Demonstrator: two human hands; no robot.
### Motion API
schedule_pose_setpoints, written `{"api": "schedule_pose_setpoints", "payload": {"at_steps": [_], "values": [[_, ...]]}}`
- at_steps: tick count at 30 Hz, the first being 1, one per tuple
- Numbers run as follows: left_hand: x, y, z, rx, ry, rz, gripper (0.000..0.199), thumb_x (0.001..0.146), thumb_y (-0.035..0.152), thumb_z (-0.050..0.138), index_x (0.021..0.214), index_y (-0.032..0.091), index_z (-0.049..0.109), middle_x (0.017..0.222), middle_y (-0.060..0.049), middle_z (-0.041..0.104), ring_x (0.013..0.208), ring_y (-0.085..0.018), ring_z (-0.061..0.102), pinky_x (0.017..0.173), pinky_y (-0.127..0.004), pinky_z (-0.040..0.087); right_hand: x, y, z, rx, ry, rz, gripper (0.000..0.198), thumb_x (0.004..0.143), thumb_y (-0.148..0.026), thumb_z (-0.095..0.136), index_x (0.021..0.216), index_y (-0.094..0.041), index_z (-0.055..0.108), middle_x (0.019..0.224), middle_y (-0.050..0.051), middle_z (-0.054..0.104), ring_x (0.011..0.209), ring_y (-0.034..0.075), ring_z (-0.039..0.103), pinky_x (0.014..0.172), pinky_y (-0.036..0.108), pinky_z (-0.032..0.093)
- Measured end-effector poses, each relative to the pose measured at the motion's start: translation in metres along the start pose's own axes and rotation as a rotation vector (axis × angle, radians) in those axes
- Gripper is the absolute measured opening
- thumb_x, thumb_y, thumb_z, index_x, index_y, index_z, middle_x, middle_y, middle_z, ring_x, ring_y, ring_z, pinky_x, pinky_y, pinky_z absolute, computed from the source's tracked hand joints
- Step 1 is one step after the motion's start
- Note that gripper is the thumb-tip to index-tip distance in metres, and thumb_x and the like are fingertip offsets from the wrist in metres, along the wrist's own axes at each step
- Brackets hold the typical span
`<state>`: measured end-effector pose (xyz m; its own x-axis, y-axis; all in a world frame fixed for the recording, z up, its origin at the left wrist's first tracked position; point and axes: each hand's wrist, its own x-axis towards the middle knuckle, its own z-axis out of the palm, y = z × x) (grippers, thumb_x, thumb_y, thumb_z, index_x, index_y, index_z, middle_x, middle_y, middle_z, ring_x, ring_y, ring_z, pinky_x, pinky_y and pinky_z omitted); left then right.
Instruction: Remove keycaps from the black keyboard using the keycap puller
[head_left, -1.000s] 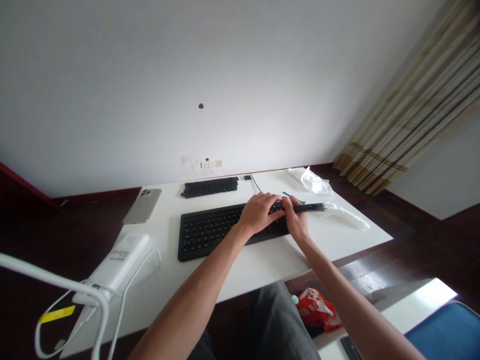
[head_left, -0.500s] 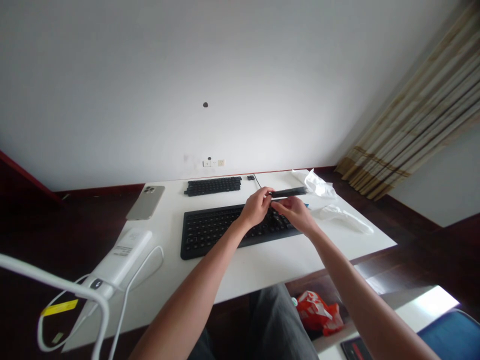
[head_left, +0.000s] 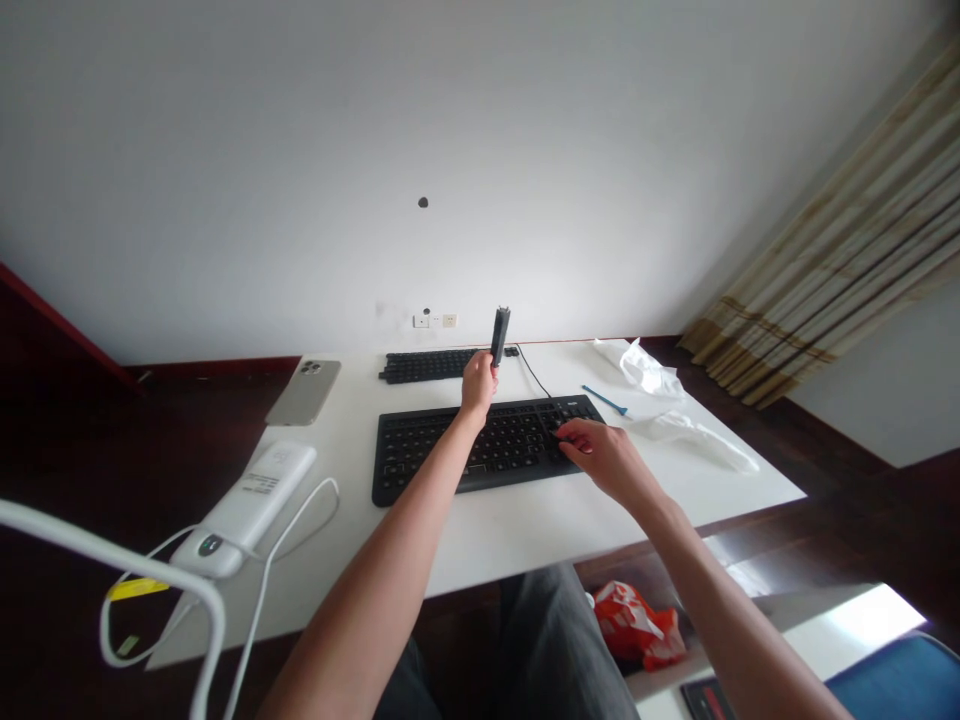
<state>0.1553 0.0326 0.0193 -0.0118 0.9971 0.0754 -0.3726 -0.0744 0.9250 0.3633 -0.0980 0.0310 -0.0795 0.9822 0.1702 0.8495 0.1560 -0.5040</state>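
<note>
A black keyboard (head_left: 480, 478) lies across the white table. Above its far edge, my left hand (head_left: 478, 385) is closed around a dark bar-shaped tool (head_left: 500, 335), which points upward. My right hand (head_left: 600, 448) is over the keyboard's right side, thumb and fingers pinched together at the number keys. A small dark bit shows at those fingertips, too small to name. Behind the keyboard, rows of black keycaps (head_left: 427, 366) are laid out together. To its right lies a thin blue stick (head_left: 604, 400) with a flat end.
Crumpled white tissues (head_left: 645, 370) lie at the table's right. On the left are a phone (head_left: 304, 392) and a white power strip-like box (head_left: 247, 505) with a white cable. A small black piece (head_left: 511, 351) sits near the wall. Below is a red-and-white bag (head_left: 637, 622).
My hands have parted. The left has moved left with the dark tool, turning it from level to upright. The right has come down over the number keys, and the blue stick shows more fully.
</note>
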Motion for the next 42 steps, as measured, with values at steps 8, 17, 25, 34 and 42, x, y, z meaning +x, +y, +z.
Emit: {"api": "schedule_pose_setpoints", "payload": {"at_steps": [8, 17, 25, 34, 42], "values": [[0.013, 0.0, -0.013, -0.094, 0.092, -0.028, 0.029, 0.099, 0.043, 0.055, 0.083, 0.019, 0.054, 0.067, 0.005, 0.046, 0.045, -0.005, 0.031, 0.043, -0.019, 0.023, 0.057, 0.0, -0.002, 0.11, 0.206, -0.004, 0.022, 0.08, -0.037, 0.076, 0.098, -0.023, 0.076, 0.089, 0.005, 0.079, 0.078, 0.024, 0.073, 0.076, 0.037, 0.056], [0.017, 0.002, -0.018, -0.103, 0.167, -0.036, 0.029, 0.098, 0.042, 0.057, 0.083, 0.016, 0.058, 0.067, 0.004, 0.046, 0.046, -0.004, 0.032, 0.043, -0.018, 0.021, 0.198, 0.013, 0.038, 0.092, 0.127, -0.129, 0.01, 0.077, -0.028, 0.077, 0.085, -0.023, 0.075, 0.083, 0.003, 0.079, 0.078, 0.022, 0.072, 0.077, 0.034, 0.052], [0.017, -0.003, -0.019, -0.101, 0.154, -0.039, 0.033, 0.095, 0.046, 0.062, 0.081, 0.017, 0.058, 0.068, 0.004, 0.046, 0.046, -0.004, 0.032, 0.043, -0.019, 0.021, 0.205, 0.041, 0.062, 0.093, 0.201, -0.094, 0.011, 0.079, -0.034, 0.076, 0.085, -0.024, 0.075, 0.085, 0.002, 0.079, 0.08, 0.022, 0.072, 0.079, 0.035, 0.051], [0.018, -0.007, -0.021, -0.083, 0.137, -0.044, 0.031, 0.094, 0.045, 0.062, 0.081, 0.017, 0.058, 0.069, 0.004, 0.048, 0.047, -0.004, 0.033, 0.044, -0.02, 0.023, 0.202, 0.035, 0.066, 0.027, 0.109, -0.048, 0.014, 0.079, -0.035, 0.077, 0.087, -0.023, 0.077, 0.084, 0.003, 0.078, 0.079, 0.021, 0.07, 0.075, 0.032, 0.05], [0.018, -0.006, -0.02, -0.083, 0.136, -0.043, 0.031, 0.094, 0.045, 0.062, 0.081, 0.017, 0.058, 0.068, 0.004, 0.048, 0.046, -0.003, 0.033, 0.043, -0.019, 0.022, 0.206, 0.041, 0.069, 0.014, 0.078, -0.085, 0.019, 0.082, -0.035, 0.076, 0.098, -0.024, 0.078, 0.089, 0.003, 0.078, 0.08, 0.02, 0.069, 0.075, 0.031, 0.049]]}}
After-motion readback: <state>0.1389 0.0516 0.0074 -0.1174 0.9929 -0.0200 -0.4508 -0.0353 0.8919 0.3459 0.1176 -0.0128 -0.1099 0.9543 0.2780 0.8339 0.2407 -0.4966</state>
